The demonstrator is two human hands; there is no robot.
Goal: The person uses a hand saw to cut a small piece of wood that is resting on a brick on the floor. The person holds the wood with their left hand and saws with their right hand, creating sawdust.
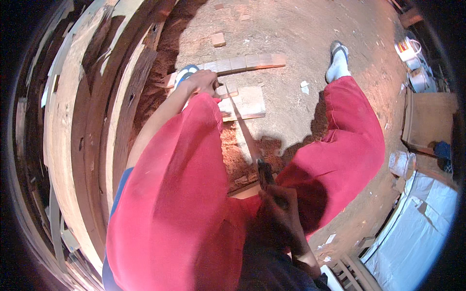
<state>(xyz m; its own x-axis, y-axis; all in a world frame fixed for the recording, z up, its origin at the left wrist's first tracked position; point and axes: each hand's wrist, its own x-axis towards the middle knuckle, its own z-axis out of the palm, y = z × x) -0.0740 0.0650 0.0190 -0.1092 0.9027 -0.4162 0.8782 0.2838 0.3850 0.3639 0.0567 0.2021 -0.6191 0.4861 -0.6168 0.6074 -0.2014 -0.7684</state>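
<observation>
My right hand [282, 206] is closed around the dark handle of a handsaw [244, 127], low between my knees. Its narrow blade slants away toward my left hand [203, 81], which reaches down past my left knee. The left hand's fingers curl down at the left end of a small wooden block [229, 91]; their tips are partly hidden. The blade's far part crosses this block. Just nearer lies a wider pale board [248, 103]. Beyond the hand, a long wooden strip [252, 63] lies on the ground, beside my left foot in a blue sandal [187, 72].
Tall stacked planks [73, 126] stand close along my left. A loose wooden block [218, 40] lies farther out on the dirt floor. At the right are white buckets [407, 53], another bucket [402, 164], a wooden panel [429, 119] and a pale sheet-covered stack [412, 233].
</observation>
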